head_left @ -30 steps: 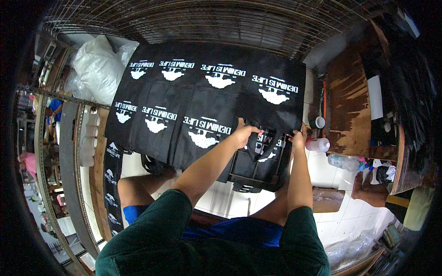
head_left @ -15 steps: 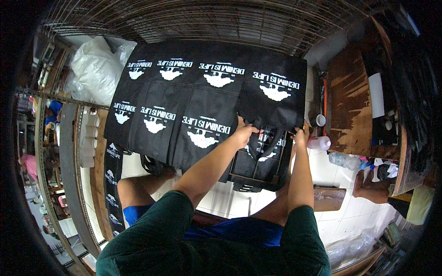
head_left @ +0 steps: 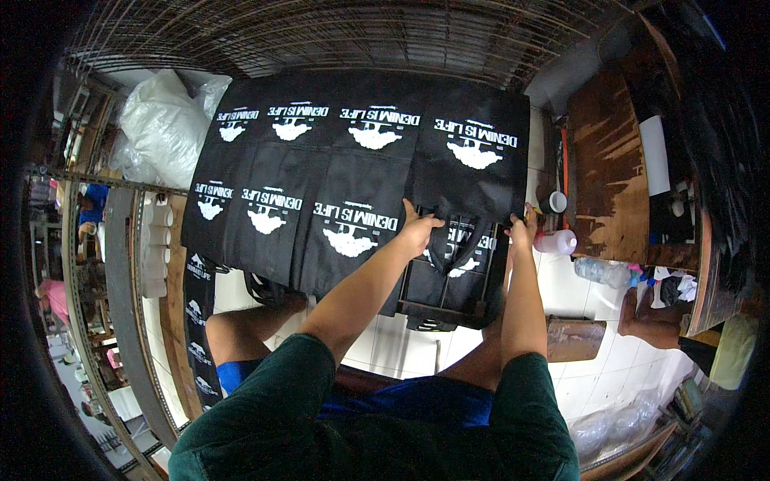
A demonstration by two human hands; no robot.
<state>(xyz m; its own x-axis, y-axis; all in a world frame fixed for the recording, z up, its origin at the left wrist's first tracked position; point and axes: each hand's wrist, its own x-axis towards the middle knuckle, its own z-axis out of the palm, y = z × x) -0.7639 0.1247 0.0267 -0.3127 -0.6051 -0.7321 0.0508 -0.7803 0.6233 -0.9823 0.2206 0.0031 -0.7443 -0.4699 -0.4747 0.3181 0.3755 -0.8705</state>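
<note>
Black printed fabric bags [head_left: 361,172] with white prints lie side by side over a wide surface, their prints upside down to me. At the right end one bag [head_left: 473,180] lies flat, its near edge towards me. A black strap handle [head_left: 469,260] loops down from that edge over a dark slatted frame [head_left: 409,280]. My left hand [head_left: 419,230] rests at the bag's near left corner, thumb and fingers spread apart. At the near right corner, my right hand [head_left: 523,228] pinches the bag's edge. Something small and yellow shows by its fingers, too small to name.
On the right stand a white cup [head_left: 553,203], a bottle with pinkish liquid [head_left: 555,242] and a clear plastic bottle [head_left: 601,272]. A worn wooden board [head_left: 605,176] is beyond them. White plastic sacks [head_left: 160,120] lie at far left. Another person's foot [head_left: 650,325] shows at right.
My left hand has shifted slightly left, its thumb and fingers spread wider. The right hand stays at the bag's edge, and the view has moved a little.
</note>
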